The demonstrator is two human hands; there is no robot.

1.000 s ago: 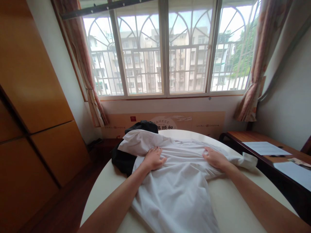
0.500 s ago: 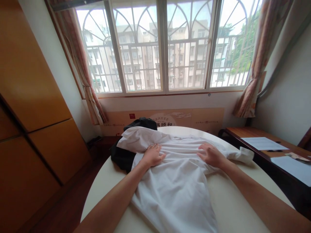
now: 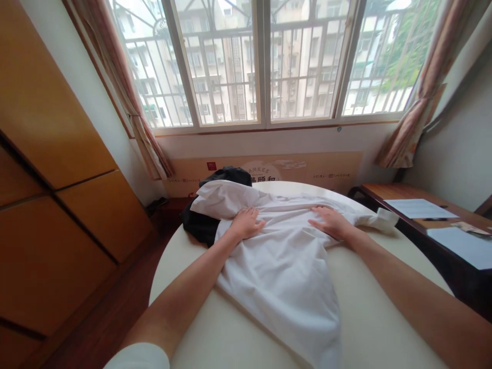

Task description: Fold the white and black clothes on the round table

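Observation:
A white long-sleeved shirt (image 3: 280, 277) lies spread and wrinkled over a round white table (image 3: 372, 302). My left hand (image 3: 246, 223) rests flat on its upper left part, fingers stretched out. On the upper right part lies my right hand (image 3: 329, 222), its fingers also apart and touching the cloth. One sleeve reaches right, ending in a cuff (image 3: 386, 219). At the left, the shirt overlaps a bundle of black cloth (image 3: 198, 223), whose kind I cannot make out.
To the right stands a wooden table (image 3: 376, 192) with papers (image 3: 421, 208) and a dark pen (image 3: 434, 219) on it. A wooden cabinet (image 3: 80, 205) is at the left. Behind the round table are a printed cardboard panel (image 3: 330, 166) and a barred window (image 3: 230, 77).
The view has tilted downward, so the window sits higher in the picture. My hands stay on the shirt, with the right fingers spread slightly more. A white sleeve edge now shows at lower left.

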